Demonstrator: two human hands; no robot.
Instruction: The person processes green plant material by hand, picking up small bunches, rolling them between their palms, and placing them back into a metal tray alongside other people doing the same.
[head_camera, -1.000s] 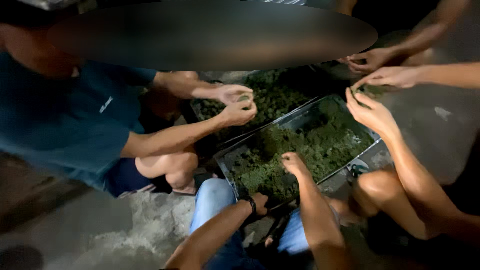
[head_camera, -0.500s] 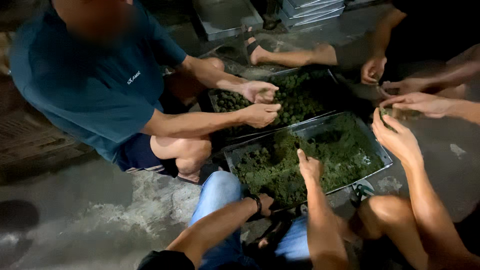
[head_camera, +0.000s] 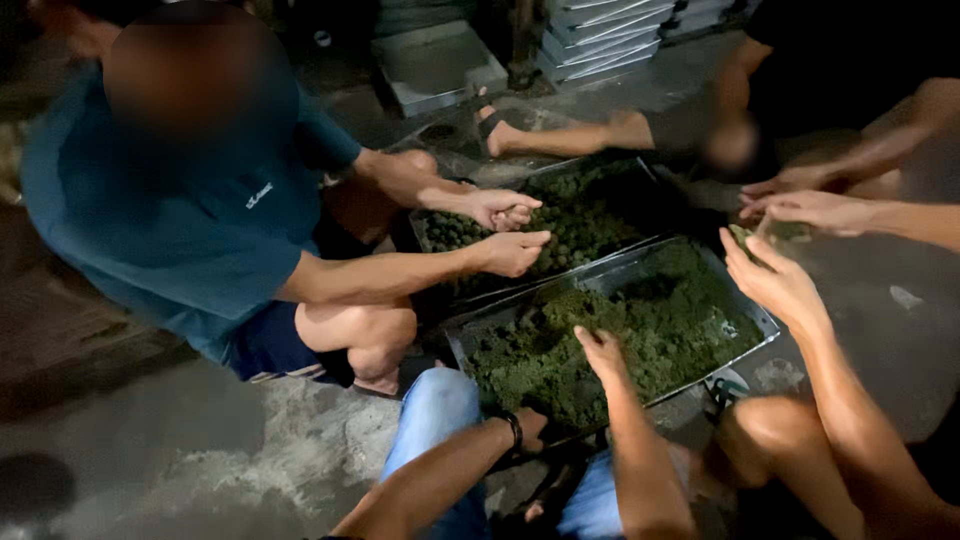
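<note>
Hands at the sorting trays: 2 shallow metal trays sit side by side on the concrete floor at the centre of the frame, seemingly placed so that everyone squatting round them can reach in. The near tray (head_camera: 752, 322) holds a loose heap of green plant matter (head_camera: 640, 340); the far tray (head_camera: 640, 170), in the upper middle, holds rounder green pieces (head_camera: 570, 225).

The left hand (head_camera: 601, 352), coming up from the bottom centre, lies on the heap with its fingers stretched out and grasps nothing that can be seen. The right hand (head_camera: 775, 285), lifted over the near tray's right rim, pinches a small green lump (head_camera: 742, 236) at its fingertips, held up clear of the pile, probably to work it free.

At left, a person in a blue shirt (head_camera: 190, 230) crouches with both hands (head_camera: 505, 232) over the far tray. Another co-worker's hands (head_camera: 815, 200) reach in from the upper right. A third, in blue jeans (head_camera: 430, 420), sits at the bottom edge. Flat grey trays (head_camera: 600, 40) are stacked at the top.
</note>
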